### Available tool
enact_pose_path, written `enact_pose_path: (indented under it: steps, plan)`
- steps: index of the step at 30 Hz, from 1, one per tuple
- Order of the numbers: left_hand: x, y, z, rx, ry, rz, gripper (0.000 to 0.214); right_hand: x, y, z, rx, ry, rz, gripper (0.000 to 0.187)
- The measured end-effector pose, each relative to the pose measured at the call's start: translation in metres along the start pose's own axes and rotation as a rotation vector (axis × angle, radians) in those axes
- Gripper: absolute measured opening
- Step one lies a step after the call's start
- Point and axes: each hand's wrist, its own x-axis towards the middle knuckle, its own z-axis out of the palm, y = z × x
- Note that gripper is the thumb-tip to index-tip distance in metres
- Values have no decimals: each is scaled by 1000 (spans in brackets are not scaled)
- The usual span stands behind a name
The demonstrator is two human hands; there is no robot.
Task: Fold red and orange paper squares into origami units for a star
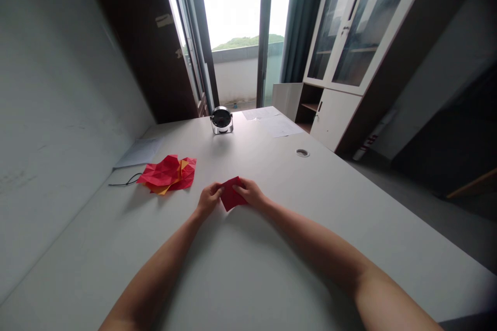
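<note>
A small folded sheet of dark red paper (230, 195) lies on the grey table (272, 248) in front of me. My left hand (208, 200) pinches its left edge with curled fingers. My right hand (251, 193) presses on its right side, fingers closed over the paper. Both forearms reach in from the bottom of the view.
A pile of creased red and orange papers (169, 173) lies to the left, beside a black cord (126, 182) and a pale sheet (139, 152). A small round metal fan (221, 119) and white sheets (272, 121) sit farther back. A cable hole (302, 152) is to the right; a cabinet (341, 62) stands beyond.
</note>
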Motion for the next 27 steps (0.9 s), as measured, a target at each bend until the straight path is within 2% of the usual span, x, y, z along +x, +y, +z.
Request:
enact_pose_path:
  steps: [7, 23, 27]
  plan:
    - [-1, 4, 1, 17, 8, -13, 28, 0, 0, 0, 47, 4, 7, 28]
    - [1, -3, -1, 39, -8, -3, 27, -2, -6, -1, 22, 0, 31, 26]
    - [0, 1, 0, 52, -6, 0, 27, -1, -4, 0, 61, -4, 29, 30]
